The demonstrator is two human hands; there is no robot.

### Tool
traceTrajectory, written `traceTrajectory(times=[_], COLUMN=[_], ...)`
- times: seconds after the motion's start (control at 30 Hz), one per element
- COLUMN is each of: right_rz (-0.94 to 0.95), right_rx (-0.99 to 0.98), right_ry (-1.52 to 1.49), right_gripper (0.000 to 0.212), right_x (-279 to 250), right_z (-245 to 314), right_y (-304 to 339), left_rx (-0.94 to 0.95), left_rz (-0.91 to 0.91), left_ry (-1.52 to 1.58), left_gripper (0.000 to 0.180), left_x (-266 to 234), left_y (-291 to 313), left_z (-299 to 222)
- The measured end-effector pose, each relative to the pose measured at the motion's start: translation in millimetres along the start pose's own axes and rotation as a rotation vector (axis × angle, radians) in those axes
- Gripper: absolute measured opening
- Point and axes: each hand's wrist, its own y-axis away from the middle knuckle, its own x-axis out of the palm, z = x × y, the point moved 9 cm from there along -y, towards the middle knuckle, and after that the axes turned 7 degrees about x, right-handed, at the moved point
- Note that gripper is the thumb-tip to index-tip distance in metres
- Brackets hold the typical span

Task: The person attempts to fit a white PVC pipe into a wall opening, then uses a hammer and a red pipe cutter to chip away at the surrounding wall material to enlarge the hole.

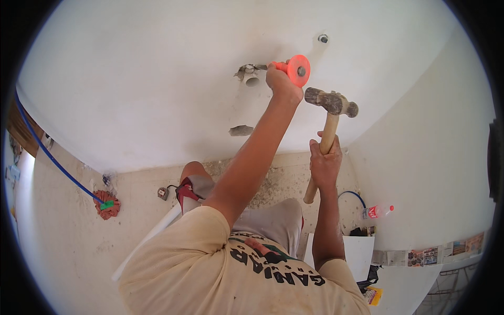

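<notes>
My left hand (284, 83) is closed around a chisel with a round orange hand guard (297, 71). The chisel's tip points left into a rough hole (244, 70) broken in the white wall. Just below that hole shows a round pipe opening (252, 82). In my right hand (325, 167) is a hammer (330, 126), gripped by its wooden handle. The hammer's worn metal head is raised a short way right of and below the guard, apart from the chisel. Lower on the wall is a second chipped hole (241, 130).
A metal fitting (323, 38) sits in the wall at upper right. Debris (266, 186) lies along the wall's foot. On the floor are a tape measure (163, 193), a reddish cloth (107, 205) at a blue hose (55, 161), a white pipe (144, 242) and a plastic bottle (379, 211).
</notes>
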Motion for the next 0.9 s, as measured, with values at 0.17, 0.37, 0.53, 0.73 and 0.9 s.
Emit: traceTrajectory(times=[0.17, 0.37, 0.53, 0.73, 0.9], right_rz=[-0.065, -0.101, -0.113, -0.211, -0.314], right_rx=[0.102, 0.098, 0.122, -0.072, -0.289], right_ry=[-0.134, -0.241, -0.327, -0.376, -0.596], right_gripper=[0.021, 0.022, 0.023, 0.026, 0.017], right_x=[-36, -58, -59, -70, -82], right_z=[6, -12, -11, 7, 38], right_y=[17, 32, 40, 54, 66], left_rx=[0.063, -0.086, -0.178, -0.234, -0.274], left_rz=[-0.189, -0.001, 0.173, 0.252, 0.251], left_ry=[-0.033, -0.349, -0.34, -0.245, -0.139], left_gripper=[0.027, 0.024, 0.025, 0.025, 0.026], left_x=[13, -41, -41, -36, -29], left_y=[4, 58, 60, 58, 55], left_z=[10, 6, 3, -1, -3])
